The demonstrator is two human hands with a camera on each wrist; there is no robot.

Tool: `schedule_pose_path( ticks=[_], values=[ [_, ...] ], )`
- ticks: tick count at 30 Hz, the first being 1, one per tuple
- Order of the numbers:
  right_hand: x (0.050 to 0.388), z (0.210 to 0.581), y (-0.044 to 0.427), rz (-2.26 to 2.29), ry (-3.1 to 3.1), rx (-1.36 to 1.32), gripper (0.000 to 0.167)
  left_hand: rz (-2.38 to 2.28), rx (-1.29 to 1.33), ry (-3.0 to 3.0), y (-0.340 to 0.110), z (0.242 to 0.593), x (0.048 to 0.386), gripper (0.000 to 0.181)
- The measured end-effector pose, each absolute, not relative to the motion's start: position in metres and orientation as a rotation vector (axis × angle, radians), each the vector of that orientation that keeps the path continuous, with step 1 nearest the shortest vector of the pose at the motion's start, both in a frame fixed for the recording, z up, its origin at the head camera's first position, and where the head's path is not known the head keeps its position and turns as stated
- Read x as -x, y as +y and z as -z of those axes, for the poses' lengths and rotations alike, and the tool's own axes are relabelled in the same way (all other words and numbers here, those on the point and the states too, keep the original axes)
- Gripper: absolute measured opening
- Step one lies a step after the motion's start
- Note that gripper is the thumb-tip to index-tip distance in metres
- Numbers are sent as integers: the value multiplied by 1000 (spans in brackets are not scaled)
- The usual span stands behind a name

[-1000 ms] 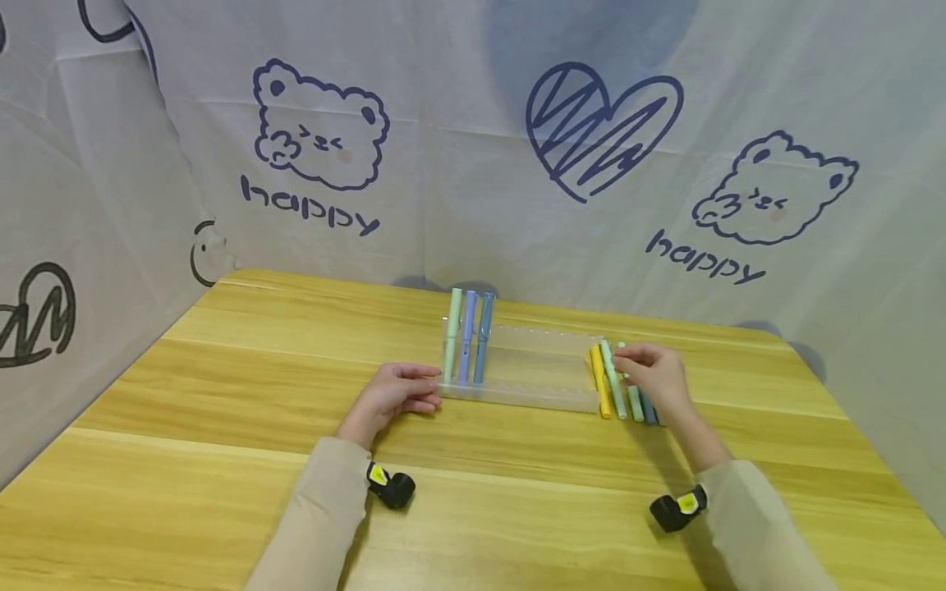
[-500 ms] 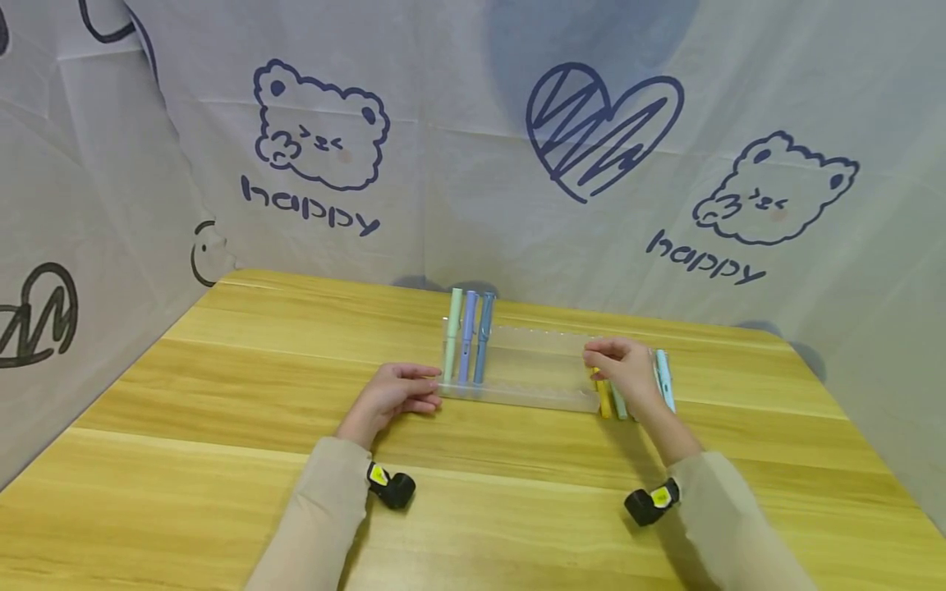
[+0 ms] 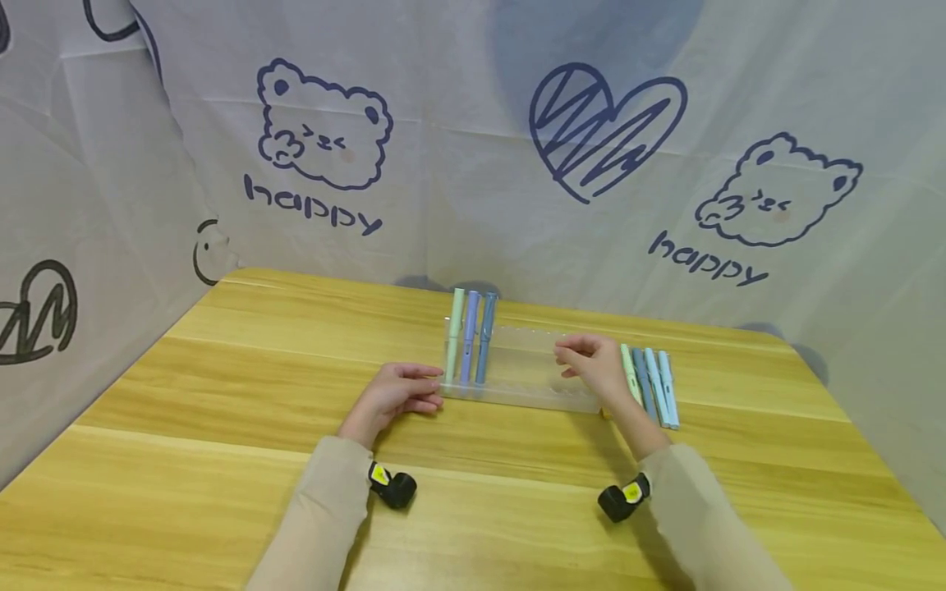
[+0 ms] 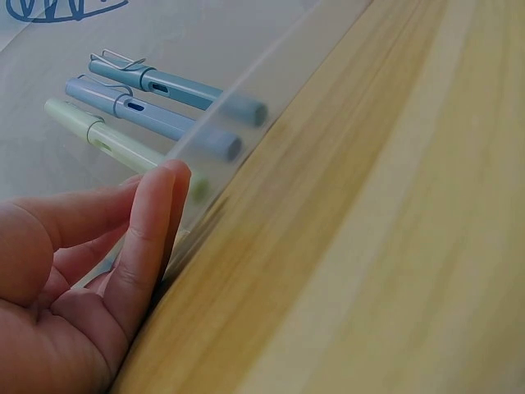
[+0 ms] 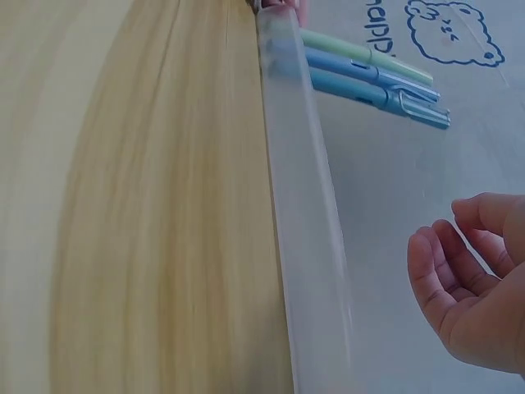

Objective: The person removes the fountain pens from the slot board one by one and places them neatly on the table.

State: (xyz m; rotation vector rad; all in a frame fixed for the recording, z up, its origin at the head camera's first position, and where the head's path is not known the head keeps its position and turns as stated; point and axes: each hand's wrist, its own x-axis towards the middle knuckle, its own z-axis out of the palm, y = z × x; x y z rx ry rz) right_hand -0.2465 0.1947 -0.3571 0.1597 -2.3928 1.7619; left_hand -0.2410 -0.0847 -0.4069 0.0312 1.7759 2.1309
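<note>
A clear pen holder (image 3: 532,397) lies on the table, with a light green pen (image 3: 454,336), a purple-blue pen (image 3: 469,338) and a dark blue pen (image 3: 485,338) side by side at its left end. My left hand (image 3: 395,396) grips that end, fingertips at the front lip (image 4: 246,74) beside the green pen (image 4: 123,146). Over the holder's right part hangs my right hand (image 3: 600,369). In the right wrist view this hand (image 5: 484,287) has bent, parted fingers with nothing between them.
Right of the holder lie several loose pens: light green (image 3: 630,371), dark blue (image 3: 645,386) and pale blue (image 3: 668,390) among them. A yellow pen (image 3: 606,414) is mostly hidden under my right wrist. Behind the table (image 3: 502,509) hangs a printed cloth (image 3: 458,205).
My right hand has moved left from the loose pens to above the holder, uncovering the pens at the right and covering the yellow one. My left hand has stayed at the holder's end.
</note>
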Motion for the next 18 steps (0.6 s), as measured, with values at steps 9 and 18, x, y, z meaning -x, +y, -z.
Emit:
schedule_pose_path(
  ticks=[9,18],
  values=[
    [250,356,175,-1830,-2388,-180,21,-2138,-36,1769,-85,407,241,34],
    [253,363,164,-1897,-2273,-357,21,-2136,-45,1765,-85,406,240,35]
  ],
)
